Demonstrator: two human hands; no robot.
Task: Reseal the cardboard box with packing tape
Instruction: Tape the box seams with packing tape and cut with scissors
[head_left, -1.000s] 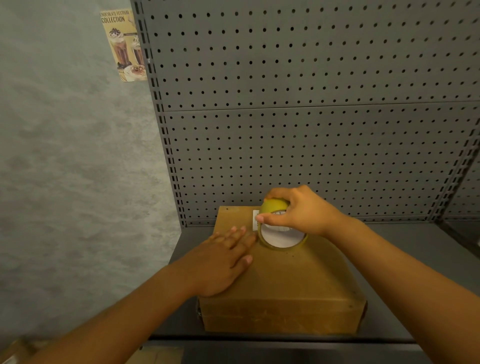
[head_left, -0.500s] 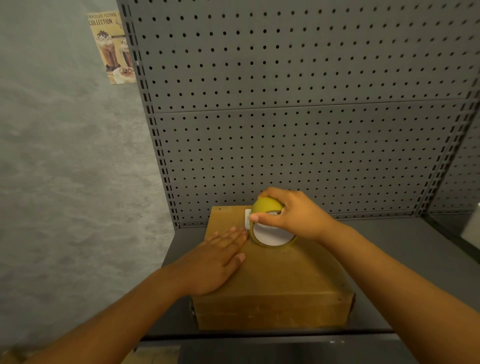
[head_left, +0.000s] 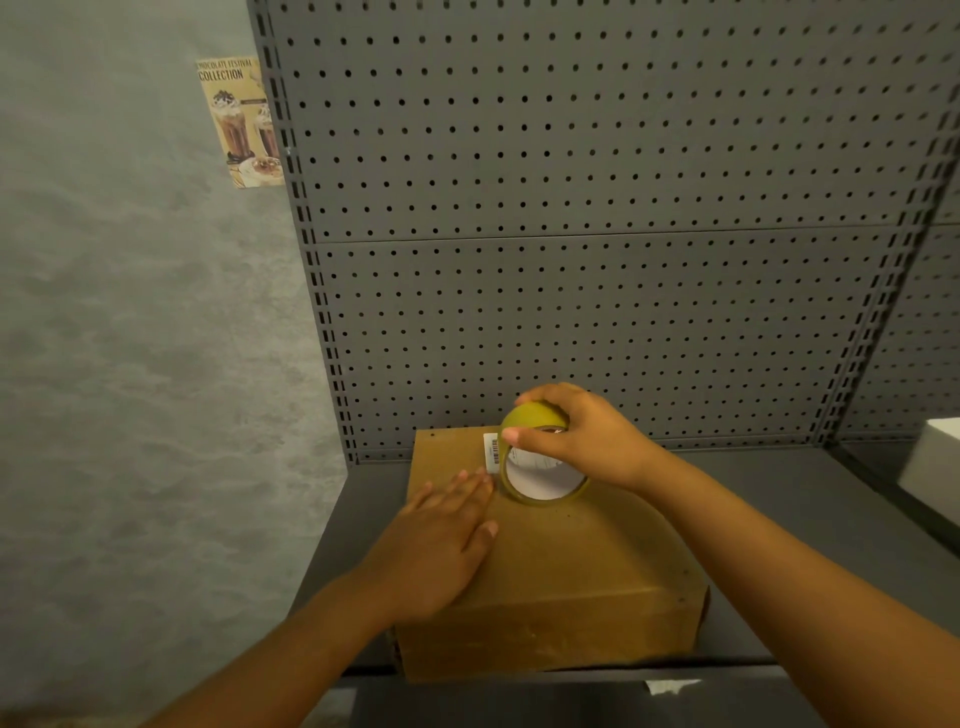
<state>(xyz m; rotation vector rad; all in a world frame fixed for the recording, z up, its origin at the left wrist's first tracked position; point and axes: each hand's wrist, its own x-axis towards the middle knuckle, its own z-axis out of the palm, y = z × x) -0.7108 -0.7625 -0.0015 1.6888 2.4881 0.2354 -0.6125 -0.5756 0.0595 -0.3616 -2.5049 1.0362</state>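
Atop a grey metal shelf (head_left: 779, 509), a closed cardboard box (head_left: 582, 561) sits near the shelf's front edge, toward its left side, its far end close to the pegboard back panel (head_left: 597, 208). The left hand (head_left: 441, 540) lies flat on the box's left part, fingers (head_left: 467, 483) straight and together, holding nothing. The right hand (head_left: 582, 441) grips a roll of packing tape (head_left: 535, 457) standing on edge on the far part of the box top, thumb across its near face and fingers curled over the rim; the palm hides the roll's right side. A white barcode label (head_left: 492, 451) shows partly beside the roll and through its core, its print too small to read. Any loose tape end is hard to make out. A white object (head_left: 935, 457) is cut off at the right. A drinks poster (head_left: 239, 122) hangs on the wall, partly behind the panel's upright.
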